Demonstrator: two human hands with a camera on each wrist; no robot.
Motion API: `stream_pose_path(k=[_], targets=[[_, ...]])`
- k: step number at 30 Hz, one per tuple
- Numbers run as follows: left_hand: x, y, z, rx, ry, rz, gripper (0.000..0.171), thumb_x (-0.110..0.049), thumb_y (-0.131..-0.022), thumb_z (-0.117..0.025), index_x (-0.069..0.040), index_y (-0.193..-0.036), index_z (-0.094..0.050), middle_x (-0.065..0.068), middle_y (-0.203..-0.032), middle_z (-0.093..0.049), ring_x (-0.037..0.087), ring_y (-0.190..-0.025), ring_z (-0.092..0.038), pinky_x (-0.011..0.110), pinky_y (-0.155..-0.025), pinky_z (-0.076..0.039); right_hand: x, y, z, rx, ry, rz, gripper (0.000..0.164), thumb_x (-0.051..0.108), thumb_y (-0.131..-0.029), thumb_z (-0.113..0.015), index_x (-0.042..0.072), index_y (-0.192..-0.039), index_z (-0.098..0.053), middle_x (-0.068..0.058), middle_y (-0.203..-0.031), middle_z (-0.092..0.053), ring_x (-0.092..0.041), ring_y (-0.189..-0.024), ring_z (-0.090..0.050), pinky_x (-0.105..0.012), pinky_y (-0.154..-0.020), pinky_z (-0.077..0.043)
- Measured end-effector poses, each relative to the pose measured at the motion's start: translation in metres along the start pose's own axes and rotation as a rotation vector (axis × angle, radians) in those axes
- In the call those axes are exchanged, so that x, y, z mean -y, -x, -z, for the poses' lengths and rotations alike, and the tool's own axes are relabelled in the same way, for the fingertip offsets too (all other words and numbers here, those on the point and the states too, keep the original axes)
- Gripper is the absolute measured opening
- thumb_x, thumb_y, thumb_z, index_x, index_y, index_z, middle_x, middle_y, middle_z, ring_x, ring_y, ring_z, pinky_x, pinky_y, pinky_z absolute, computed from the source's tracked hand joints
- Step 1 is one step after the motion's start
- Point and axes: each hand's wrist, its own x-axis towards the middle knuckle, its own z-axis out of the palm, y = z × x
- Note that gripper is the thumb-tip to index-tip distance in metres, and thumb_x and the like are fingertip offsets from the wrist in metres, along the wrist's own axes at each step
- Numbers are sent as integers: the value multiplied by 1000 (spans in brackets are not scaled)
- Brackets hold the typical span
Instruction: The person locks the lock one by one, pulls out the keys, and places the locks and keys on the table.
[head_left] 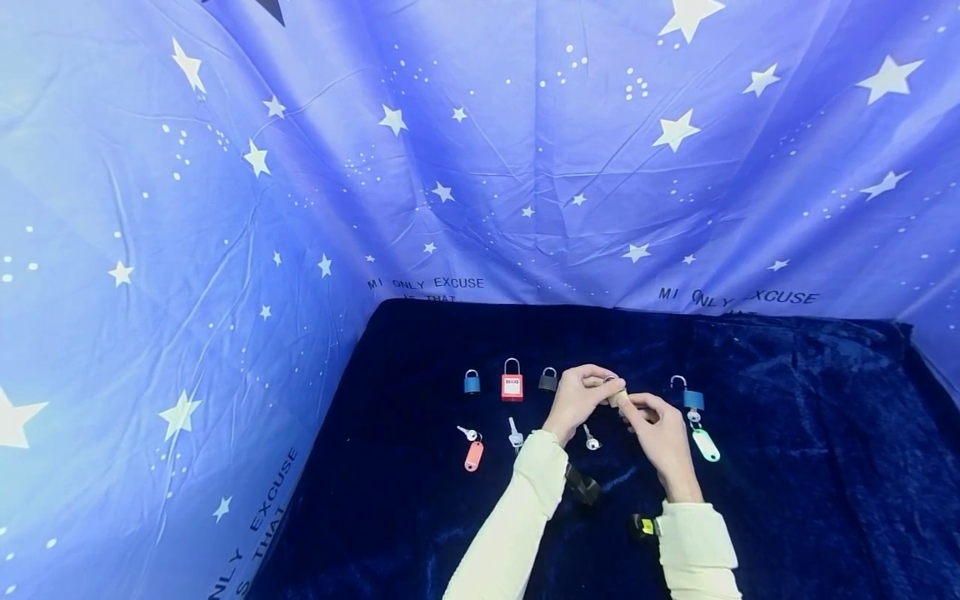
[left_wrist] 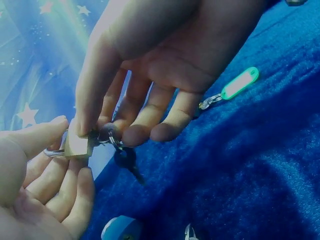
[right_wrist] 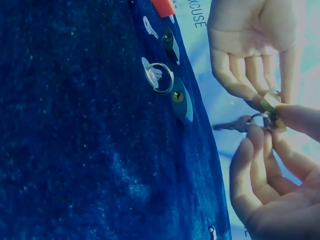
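Above the dark blue velvet cloth [head_left: 787, 467] my two hands meet. My left hand [head_left: 603, 390] holds a small brass padlock [head_left: 617, 395] between thumb and fingers; in the left wrist view the padlock [left_wrist: 77, 145] sits at its fingertips [left_wrist: 55, 125]. My right hand [head_left: 628, 407] pinches a key [left_wrist: 106, 134] at the padlock's base, and a second dark key [left_wrist: 127, 160] hangs from the same ring. The right wrist view shows the padlock [right_wrist: 270, 102], the key ring [right_wrist: 260, 120] and my right hand's fingers [right_wrist: 252, 145] around them.
A blue padlock [head_left: 472, 382], a red padlock [head_left: 512, 382] and a dark padlock [head_left: 548, 381] stand in a row on the cloth. Right of my hands lies an open blue padlock [head_left: 693, 398] with a green key tag [head_left: 705, 444]. Nearer me lie a pink-tagged key [head_left: 472, 454] and two loose keys [head_left: 514, 433].
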Motion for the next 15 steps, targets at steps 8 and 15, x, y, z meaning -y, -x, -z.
stream_pose_path(k=[8,15], targets=[[-2,-1,5,32,15,-49,22,-11,-88,-74,0,-107,-74,18,-95,-75,3,-69,-64,23,-65,-56,0,1,-4,-44,-27,-2,35,31,-96,-66,-1,-110,-70,5,-87,-70,-1,-76,-64,-17,-68,-52],[-1,-3,11,60,11,-50,21,-14,-94,-68,1,-108,-74,20,-98,-74,1,-73,-66,19,-67,-57,3,0,-5,17,-237,-5,39,26,-100,-61,-9,-118,-60,3,-88,-75,-2,-77,-70,-19,-73,-57]])
